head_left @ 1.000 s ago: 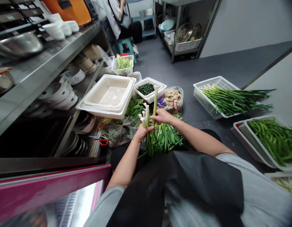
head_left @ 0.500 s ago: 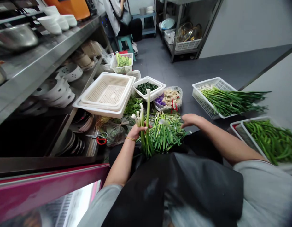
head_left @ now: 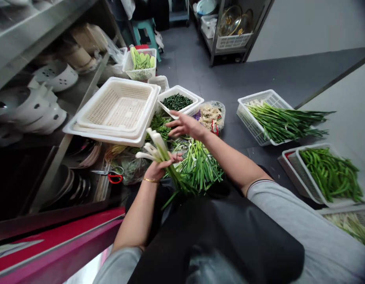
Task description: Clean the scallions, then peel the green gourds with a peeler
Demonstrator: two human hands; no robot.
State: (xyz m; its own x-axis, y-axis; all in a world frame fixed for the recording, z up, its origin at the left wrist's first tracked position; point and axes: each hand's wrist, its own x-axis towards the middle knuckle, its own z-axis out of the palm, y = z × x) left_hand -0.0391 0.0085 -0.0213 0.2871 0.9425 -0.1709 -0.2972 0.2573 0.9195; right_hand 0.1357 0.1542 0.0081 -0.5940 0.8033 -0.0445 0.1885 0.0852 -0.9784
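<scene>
My left hand (head_left: pixel 160 167) is wrapped round a bunch of green onions (head_left: pixel 161 148), white ends up and to the left, green leaves hanging towards my lap. My right hand (head_left: pixel 185 125) hovers above and to the right of the bunch, fingers spread, holding nothing. Below it lies a pile of loose green onions (head_left: pixel 200 165) in front of my black apron (head_left: pixel 229 236). Leafy greens (head_left: pixel 159 125) lie beyond my left hand, partly hidden.
Stacked white baskets (head_left: pixel 117 106) stand at the left beside a metal shelf (head_left: pixel 79 94). Red-handled scissors (head_left: pixel 114 177) lie near its edge. A basket of dark green chillies (head_left: pixel 176 102) is ahead. Baskets of green onions (head_left: pixel 283 122) and green peppers (head_left: pixel 330 173) stand at the right.
My right hand has moved left and forward from beyond the pile's right side to above the bunch. My left hand's bunch now tilts left. The view has shifted downwards.
</scene>
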